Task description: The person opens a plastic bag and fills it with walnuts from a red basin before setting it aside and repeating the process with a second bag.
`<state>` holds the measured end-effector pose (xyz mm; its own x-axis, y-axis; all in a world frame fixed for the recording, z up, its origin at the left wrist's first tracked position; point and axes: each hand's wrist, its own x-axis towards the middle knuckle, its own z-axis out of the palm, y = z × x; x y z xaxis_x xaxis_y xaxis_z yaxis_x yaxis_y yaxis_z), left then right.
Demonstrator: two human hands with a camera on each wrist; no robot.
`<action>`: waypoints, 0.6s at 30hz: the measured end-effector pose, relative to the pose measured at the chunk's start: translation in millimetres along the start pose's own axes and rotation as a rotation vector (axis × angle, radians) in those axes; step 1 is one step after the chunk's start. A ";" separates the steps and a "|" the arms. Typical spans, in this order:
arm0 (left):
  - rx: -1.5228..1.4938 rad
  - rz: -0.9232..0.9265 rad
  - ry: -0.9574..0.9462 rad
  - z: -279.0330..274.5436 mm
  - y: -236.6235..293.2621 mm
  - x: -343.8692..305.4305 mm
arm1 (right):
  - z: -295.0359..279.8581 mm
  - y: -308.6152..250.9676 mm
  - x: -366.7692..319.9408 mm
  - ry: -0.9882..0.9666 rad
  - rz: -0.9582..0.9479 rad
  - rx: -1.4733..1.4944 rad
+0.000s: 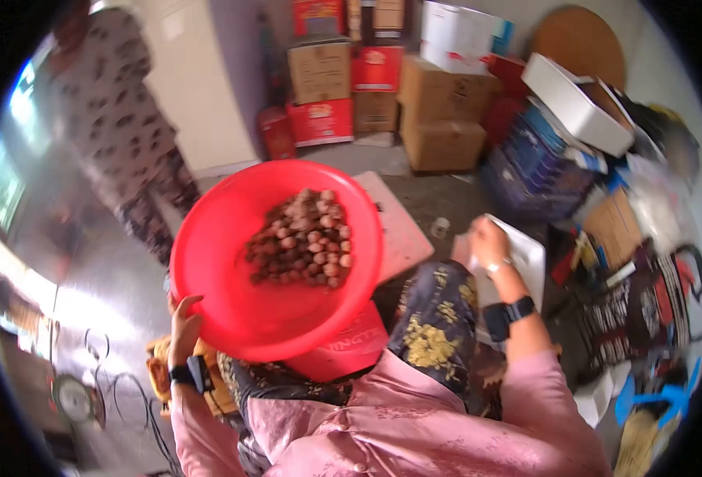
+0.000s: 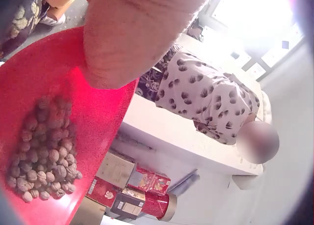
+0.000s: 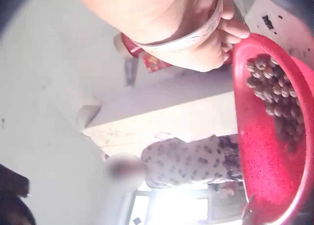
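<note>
One red plastic basin (image 1: 225, 262) was held tilted above the seated person's lap, and a single heap of walnuts (image 1: 303, 238), several dozen and too many to be counted exactly, was gathered on its downhill side. The basin's lower-left rim was gripped by the left hand (image 1: 182, 327); the thumb was laid over the edge, while the fingers were hidden behind the wall. The right hand (image 1: 487, 242) was stretched away from the basin and set, with fingers bent, on the near corner of one white flat panel (image 1: 530, 258); whether that panel was actually clasped could not be told. Two black wrist units were worn, one on the right wrist (image 1: 508, 316) and one on the left wrist (image 1: 184, 374), and one pale bangle (image 1: 497, 267) was seen on the right wrist. Just beneath the basin one red lettered container (image 1: 349, 351) was partly covered by it, and one pink flat board (image 1: 402, 230) lay just behind it. One standing person in spotted clothing (image 1: 112, 119) was seen well apart at the upper left. Against the far wall at least four brown cartons (image 1: 443, 145), four red boxes (image 1: 321, 121) and one white box (image 1: 456, 36) were stacked.
</note>
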<state>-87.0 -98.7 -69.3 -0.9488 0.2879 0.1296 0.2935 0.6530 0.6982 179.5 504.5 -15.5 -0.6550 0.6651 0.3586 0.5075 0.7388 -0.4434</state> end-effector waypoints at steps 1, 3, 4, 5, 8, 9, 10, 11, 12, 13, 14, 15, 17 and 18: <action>-0.021 0.012 -0.005 -4.0 1.4 -0.5 | 21.5 63.0 -4.1 -0.181 0.046 -0.193; -0.044 0.009 0.008 -7.3 -7.2 1.7 | 37.2 113.5 -22.0 -0.633 0.107 -0.441; -0.090 -0.001 -0.011 -5.3 -17.5 5.9 | 41.0 130.0 -36.1 -0.797 0.056 -0.612; -0.142 -0.006 -0.032 -1.9 -21.8 10.4 | 40.1 127.5 -46.1 -0.798 0.119 -0.614; 0.120 -0.178 0.029 0.8 14.1 5.1 | 36.5 137.5 -64.9 -0.728 0.171 -0.613; 0.475 -0.207 0.064 2.7 46.8 -3.2 | 40.2 138.3 -65.1 -0.642 0.170 -0.585; 0.614 -0.098 0.119 9.9 49.1 -6.5 | 42.4 139.2 -65.1 -0.645 0.159 -0.580; 0.590 -0.019 0.120 17.9 62.0 -13.2 | 43.3 140.9 -62.3 -0.691 0.181 -0.632; 0.564 0.062 0.120 26.7 79.6 -19.5 | 43.8 141.7 -60.9 -0.736 0.205 -0.685; 0.369 0.146 -0.037 33.8 96.1 -25.0 | 42.4 144.2 -64.1 -0.710 0.151 -0.716; 0.168 0.226 -0.196 41.5 114.9 -33.7 | 40.6 148.4 -61.4 -0.713 0.148 -0.725; 0.157 0.334 -0.258 48.2 146.2 -48.7 | 37.6 155.5 -58.2 -0.741 0.131 -0.732; 0.120 0.461 -0.385 64.3 188.8 -72.9 | 31.1 167.5 -55.1 -0.782 0.113 -0.741; 0.091 0.480 -0.455 72.2 198.8 -82.7 | 18.1 165.8 -49.8 -0.739 0.077 -0.676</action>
<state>58.1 57.9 8.0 -0.5726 0.8152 0.0872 0.6986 0.4295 0.5723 286.1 592.0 -121.8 -0.6737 0.6493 -0.3528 0.6244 0.7555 0.1983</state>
